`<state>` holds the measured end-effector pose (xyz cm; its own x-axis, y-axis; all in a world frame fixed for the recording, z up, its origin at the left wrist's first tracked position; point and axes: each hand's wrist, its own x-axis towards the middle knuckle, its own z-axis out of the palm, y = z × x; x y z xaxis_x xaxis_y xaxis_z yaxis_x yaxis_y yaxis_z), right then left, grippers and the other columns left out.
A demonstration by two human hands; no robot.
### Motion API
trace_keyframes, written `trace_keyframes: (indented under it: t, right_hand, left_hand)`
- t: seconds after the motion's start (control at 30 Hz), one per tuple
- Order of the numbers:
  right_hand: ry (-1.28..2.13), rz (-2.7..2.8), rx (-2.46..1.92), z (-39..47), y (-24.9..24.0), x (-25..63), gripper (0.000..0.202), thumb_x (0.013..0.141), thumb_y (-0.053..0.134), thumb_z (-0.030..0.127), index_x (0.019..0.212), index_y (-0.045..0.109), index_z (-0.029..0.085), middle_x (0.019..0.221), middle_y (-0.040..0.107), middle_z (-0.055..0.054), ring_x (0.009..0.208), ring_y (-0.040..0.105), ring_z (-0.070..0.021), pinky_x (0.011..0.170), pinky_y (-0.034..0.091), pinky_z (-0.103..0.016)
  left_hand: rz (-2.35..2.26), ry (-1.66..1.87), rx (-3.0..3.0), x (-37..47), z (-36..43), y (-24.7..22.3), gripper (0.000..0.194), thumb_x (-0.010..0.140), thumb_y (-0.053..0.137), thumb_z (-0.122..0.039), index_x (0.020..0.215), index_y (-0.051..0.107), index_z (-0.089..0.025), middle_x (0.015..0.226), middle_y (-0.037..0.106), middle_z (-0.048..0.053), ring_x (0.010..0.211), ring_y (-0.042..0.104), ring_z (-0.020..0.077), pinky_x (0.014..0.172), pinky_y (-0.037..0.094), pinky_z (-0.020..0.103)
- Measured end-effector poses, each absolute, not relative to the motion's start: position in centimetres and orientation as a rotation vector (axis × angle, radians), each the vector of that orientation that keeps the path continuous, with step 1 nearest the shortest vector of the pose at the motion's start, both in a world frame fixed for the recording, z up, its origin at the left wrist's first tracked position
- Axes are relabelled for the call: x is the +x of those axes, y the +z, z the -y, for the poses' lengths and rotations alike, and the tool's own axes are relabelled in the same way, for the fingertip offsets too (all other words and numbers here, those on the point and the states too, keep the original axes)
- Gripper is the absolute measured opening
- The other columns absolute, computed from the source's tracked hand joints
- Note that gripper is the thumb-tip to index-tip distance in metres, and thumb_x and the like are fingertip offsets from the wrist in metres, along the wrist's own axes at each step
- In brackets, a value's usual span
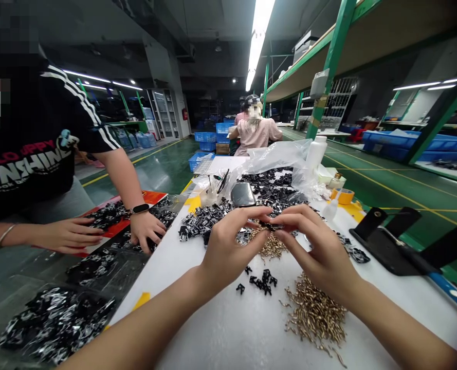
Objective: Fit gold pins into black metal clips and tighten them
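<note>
Above the white table (213, 329), my left hand (232, 246) and my right hand (321, 246) meet fingertip to fingertip, both pinching a small black part (271, 226). Beneath them lies a pile of brass-coloured pieces (270, 245). A larger brass pile (315, 313) sits below my right wrist. Several loose black parts (264, 281) rest on the table between my forearms. Black and silver clips (203, 221) are heaped beyond my left hand, and more black parts (278, 185) lie behind, by a dark rectangular object (242, 194).
At the left, a person's hands (145, 228) touch black parts beside trays of parts (54, 324). A black fixture with a blue handle (398, 246) stands at the right. Behind are orange tape (342, 196), a white bottle (316, 154) and a clear plastic bag (274, 154).
</note>
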<state>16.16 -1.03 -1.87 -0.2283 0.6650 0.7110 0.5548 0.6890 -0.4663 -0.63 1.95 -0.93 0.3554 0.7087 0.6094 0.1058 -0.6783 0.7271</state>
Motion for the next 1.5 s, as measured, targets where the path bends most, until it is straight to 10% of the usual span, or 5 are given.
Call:
trace_keyframes:
  t: [1.5]
  right_hand:
    - [-0.129,1.932,-0.751,2.0,-1.9,16.5,0.037,0.078,0.050,-0.002,0.104,0.049,0.024,0.096,0.054,-0.006,0.087,0.058,-0.0168,0.070,0.049,-0.032]
  left_hand:
    - [-0.451,1.609,2.234,-0.9,-0.8,-1.0,0.038,0.073,0.060,0.002,0.099,0.063,-0.026,0.095,0.069,0.001,0.088,0.063,0.0156,0.079,0.051,0.028]
